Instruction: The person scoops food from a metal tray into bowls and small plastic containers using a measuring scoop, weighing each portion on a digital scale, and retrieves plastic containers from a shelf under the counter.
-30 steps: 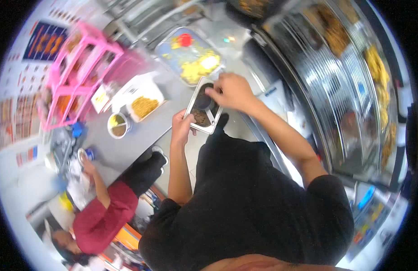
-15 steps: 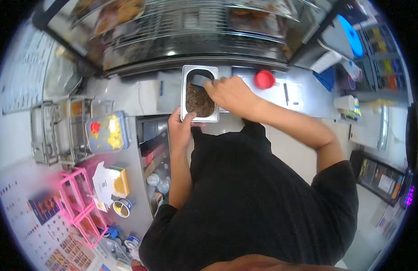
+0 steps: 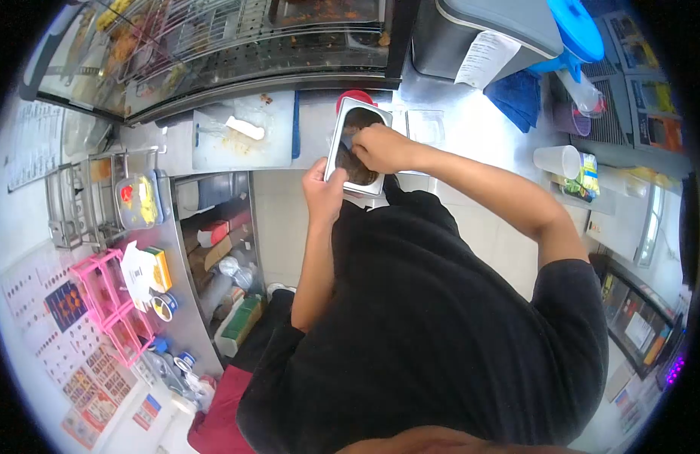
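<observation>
A narrow steel food pan [image 3: 338, 137] is tilted in front of me, with a dark brown, chunky food mix [image 3: 355, 168] inside. My left hand [image 3: 324, 189] grips the pan's near left corner, thumb over the rim. Inside the pan, my right hand [image 3: 381, 147] is closed on a flat grey scraper [image 3: 347, 138]; the fingers hide much of it. A red cup [image 3: 356, 96] on the counter is partly covered by the pan's far end.
Left of the pan, a white cutting board [image 3: 213, 151] carries a white-handled tool [image 3: 245, 128] and crumbs. A glass food cabinet [image 3: 266, 87] stands behind. To the right are a grey bin [image 3: 441, 45] and blue cloth [image 3: 512, 98]. Another person's maroon clothing [image 3: 221, 416] shows lower left.
The view has turned and shifted rightward along the counter. The pan has become more tilted and now overlaps the red cup. Both hands keep their hold; the cutting board and maroon clothing have come into view.
</observation>
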Demonstrator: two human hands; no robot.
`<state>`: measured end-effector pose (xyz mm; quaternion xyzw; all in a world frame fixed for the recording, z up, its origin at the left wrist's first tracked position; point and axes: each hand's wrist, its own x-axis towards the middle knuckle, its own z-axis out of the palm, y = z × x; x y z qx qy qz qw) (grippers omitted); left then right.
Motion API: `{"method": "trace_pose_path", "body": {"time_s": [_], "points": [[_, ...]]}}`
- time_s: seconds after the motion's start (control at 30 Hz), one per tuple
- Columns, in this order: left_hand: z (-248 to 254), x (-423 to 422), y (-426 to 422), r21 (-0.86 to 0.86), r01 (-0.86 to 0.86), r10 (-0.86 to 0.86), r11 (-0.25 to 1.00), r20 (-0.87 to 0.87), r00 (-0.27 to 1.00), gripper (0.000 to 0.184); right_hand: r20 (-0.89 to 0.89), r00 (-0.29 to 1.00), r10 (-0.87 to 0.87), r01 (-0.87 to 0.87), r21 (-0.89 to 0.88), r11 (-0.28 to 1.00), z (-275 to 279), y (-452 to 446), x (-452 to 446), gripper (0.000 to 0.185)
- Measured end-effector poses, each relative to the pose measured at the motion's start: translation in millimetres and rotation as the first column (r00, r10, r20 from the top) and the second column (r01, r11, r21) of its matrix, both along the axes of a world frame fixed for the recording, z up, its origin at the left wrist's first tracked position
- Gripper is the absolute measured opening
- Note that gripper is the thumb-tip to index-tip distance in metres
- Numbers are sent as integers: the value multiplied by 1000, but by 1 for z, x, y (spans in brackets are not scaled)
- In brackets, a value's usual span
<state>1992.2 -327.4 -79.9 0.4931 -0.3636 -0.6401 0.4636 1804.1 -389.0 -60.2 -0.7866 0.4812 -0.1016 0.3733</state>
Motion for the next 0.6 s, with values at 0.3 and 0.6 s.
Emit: {"method": "trace_pose_path", "body": {"time_s": [0.3, 0.6], "points": [[23, -19, 31, 90, -63, 63, 994, 4, 998, 17, 270, 945, -182, 112, 256, 960, 9, 21, -56, 22], [20, -40, 46, 50, -72, 72, 996, 8, 997, 11, -337, 928, 161, -277, -332, 902, 26, 52, -33, 12]]}}
